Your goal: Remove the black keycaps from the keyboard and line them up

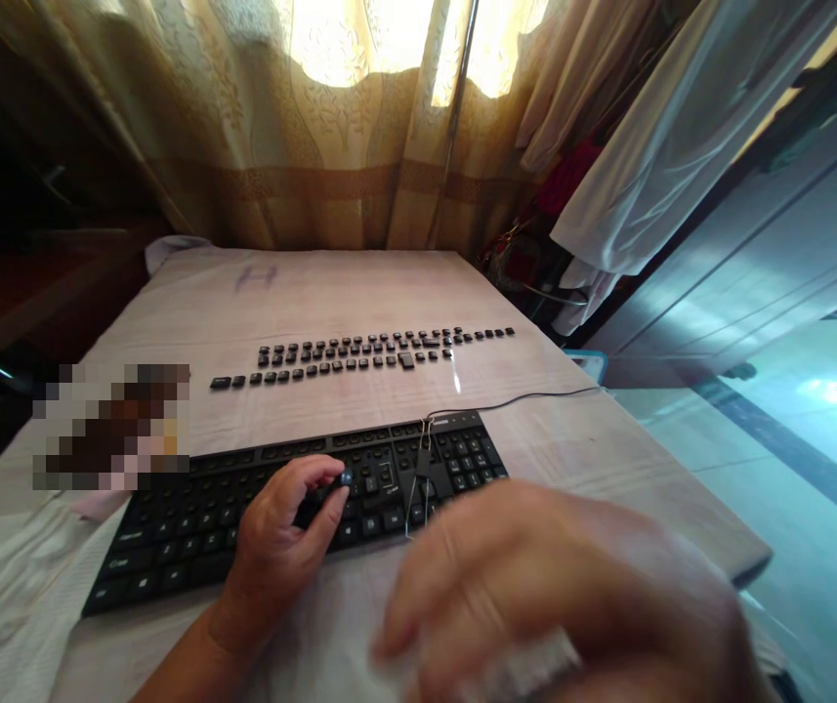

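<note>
— Where is the keyboard (381, 500) to be found?
— It is laid flat on the table (359, 293), with loose keycaps (378, 361) set out in rows beyond it. A wire puller (423, 464) is rested across its right part.
— How might it handle?
— A light, stiff plastic body is to be expected, best held by its edges. The keycaps are likely smooth and easily dropped, so a pinch on opposite sides would be advised; the puller's thin wires are probably springy.
— And the fingers?
— On the left hand (282, 527), thumb and forefinger are brought together about a small dark piece (346, 476) over the keys. For the right hand (571, 576), the grip cannot be told.
— What is obscured?
— The right hand is blurred and cut off below, with something pale beneath it unidentifiable. The dark piece is mostly covered, and the keycap legends cannot be read.
</note>
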`<action>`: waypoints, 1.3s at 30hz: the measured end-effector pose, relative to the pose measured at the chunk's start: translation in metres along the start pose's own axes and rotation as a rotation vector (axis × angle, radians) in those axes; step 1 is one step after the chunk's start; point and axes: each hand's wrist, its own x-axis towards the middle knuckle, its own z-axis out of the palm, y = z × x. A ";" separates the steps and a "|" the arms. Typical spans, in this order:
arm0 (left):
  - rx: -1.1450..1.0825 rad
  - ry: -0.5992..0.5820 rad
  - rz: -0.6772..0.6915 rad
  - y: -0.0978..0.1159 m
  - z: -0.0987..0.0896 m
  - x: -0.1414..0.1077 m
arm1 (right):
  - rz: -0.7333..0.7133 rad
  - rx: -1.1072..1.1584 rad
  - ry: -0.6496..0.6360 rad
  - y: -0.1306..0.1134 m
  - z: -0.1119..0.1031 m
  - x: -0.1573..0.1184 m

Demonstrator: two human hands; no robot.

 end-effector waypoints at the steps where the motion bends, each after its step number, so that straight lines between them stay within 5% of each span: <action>1: -0.022 0.005 -0.024 0.001 -0.001 0.000 | 0.002 -0.019 -0.041 0.001 0.003 0.012; 6: -0.099 0.017 -0.086 0.007 -0.002 0.001 | 0.070 -0.045 -0.128 0.012 0.033 0.048; 13: -0.285 -0.008 -0.315 0.007 0.001 -0.004 | -0.080 0.072 -0.031 0.017 0.069 0.041; 17: -0.418 -0.008 -0.429 0.008 0.004 -0.006 | -0.132 0.093 0.026 0.020 0.074 0.041; 24: -0.456 -0.019 -0.508 0.012 0.003 -0.004 | 0.076 0.217 0.085 0.022 0.082 0.037; 33: -0.475 -0.027 -0.547 0.011 0.003 -0.002 | -0.068 0.158 0.064 0.023 0.079 0.038; 39: -0.463 -0.056 -0.531 0.012 0.003 -0.002 | 0.002 0.166 0.078 0.024 0.081 0.036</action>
